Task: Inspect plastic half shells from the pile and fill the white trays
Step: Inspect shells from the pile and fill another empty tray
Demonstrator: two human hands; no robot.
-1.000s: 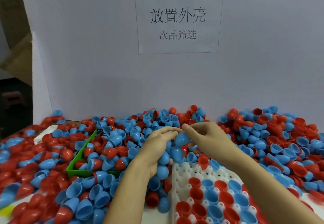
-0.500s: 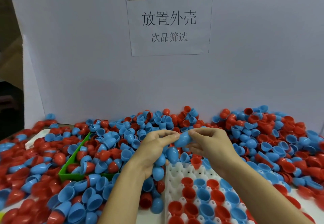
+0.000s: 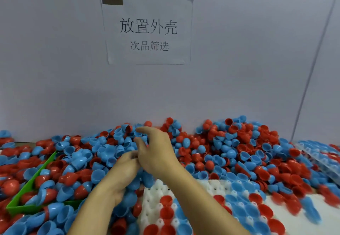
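Observation:
A big pile of red and blue plastic half shells [image 3: 239,152] lies along the white back wall. In front of it a white tray [image 3: 152,198] holds several red and blue shells in its pockets, with bare pockets at its left. My right hand [image 3: 158,154] hovers over the middle of the pile, forefinger and thumb spread apart above blue shells. My left hand [image 3: 123,168] is just below and left of it, fingers curled and partly hidden behind the right hand. No shell shows in either hand.
A green bin [image 3: 27,185] at the left holds several red and blue shells. At the far right lies a second tray [image 3: 316,154] filled with shells. A paper sign [image 3: 147,29] hangs on the wall.
Both hands pinched one blue shell between them before. Now that shell is out of sight, the right hand has spread its fingers over the pile, and the view has shifted right.

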